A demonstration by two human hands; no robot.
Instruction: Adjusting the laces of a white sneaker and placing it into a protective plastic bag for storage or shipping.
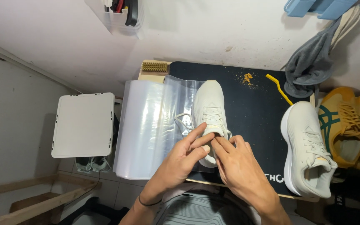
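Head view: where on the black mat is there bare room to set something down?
Bare mat lies between the centre shoe and the right shoe, below the crumbs and yellow brush. The left is crowded: plastic roll, both hands.

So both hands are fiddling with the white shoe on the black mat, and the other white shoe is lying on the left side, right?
Not quite. The head view shows both hands, left hand and right hand, at the white shoe on the black mat, but the other white shoe lies on the right side.

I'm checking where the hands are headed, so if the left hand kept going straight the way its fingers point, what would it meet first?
The left hand points up and right, fingertips already on the tongue and laces of the white shoe; that shoe comes first.
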